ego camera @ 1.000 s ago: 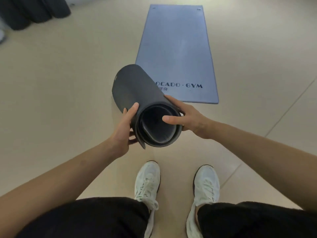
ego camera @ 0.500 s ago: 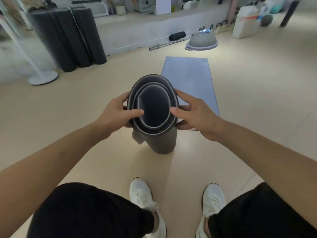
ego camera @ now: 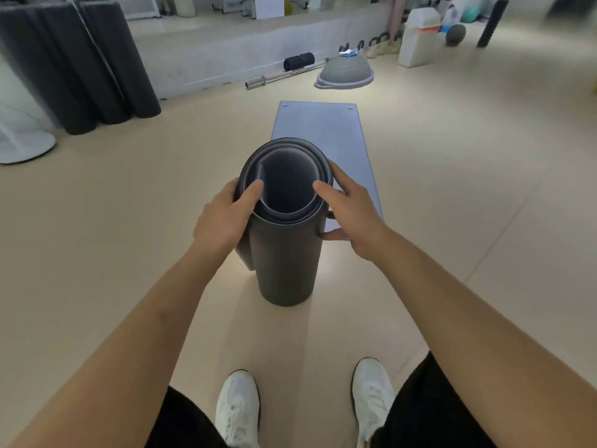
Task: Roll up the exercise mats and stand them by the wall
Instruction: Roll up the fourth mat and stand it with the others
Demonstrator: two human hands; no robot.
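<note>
Head view: the left hand (ego camera: 223, 218) and right hand (ego camera: 352, 215) grasp the top of a dark grey rolled mat (ego camera: 284, 260) standing upright on the floor (ego camera: 129, 237), fingers (ego camera: 334, 235) curled round its sides, thumbs on the rim. Just beyond the fingers a blue-grey mat (ego camera: 326, 130) lies flat; far left of them, other rolled mats (ego camera: 80, 66) stand on end

The dark grey rolled mat (ego camera: 286, 260) stands upright on the floor in front of me. Its open top shows loose coils, and the outer edge hangs slack on its left side. My left hand (ego camera: 223, 218) and right hand (ego camera: 349, 211) grip its top rim. Just beyond it the blue-grey mat (ego camera: 326, 130) lies flat and unrolled. At far left, dark rolled mats (ego camera: 80, 66) stand side by side near the wall.
</note>
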